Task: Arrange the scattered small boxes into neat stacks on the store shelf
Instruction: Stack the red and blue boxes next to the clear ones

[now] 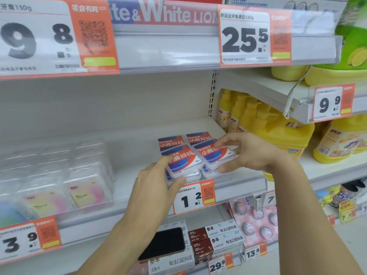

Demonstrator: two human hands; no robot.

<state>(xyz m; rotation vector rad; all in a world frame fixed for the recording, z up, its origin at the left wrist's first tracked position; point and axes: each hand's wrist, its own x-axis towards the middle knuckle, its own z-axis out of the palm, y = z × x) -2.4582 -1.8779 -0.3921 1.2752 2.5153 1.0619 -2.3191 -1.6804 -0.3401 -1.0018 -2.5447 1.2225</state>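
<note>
Several small clear boxes with red and blue labels sit in stacks at the front right of the white shelf (139, 135). My left hand (156, 187) holds the front-left stack (183, 162), index finger on the top box and thumb at the front. My right hand (250, 153) holds the front-right stack (215, 155), fingers over the top box and thumb against its front edge. Two more boxes (185, 140) lie side by side behind them.
Clear blister packs (65, 175) fill the shelf's left part. Yellow bottles (248, 116) stand in the bay to the right, beyond the slotted upright. Price tags line the shelf edges, one (193, 197) right under the boxes. Below are dark boxes and a black phone-like slab (164, 243).
</note>
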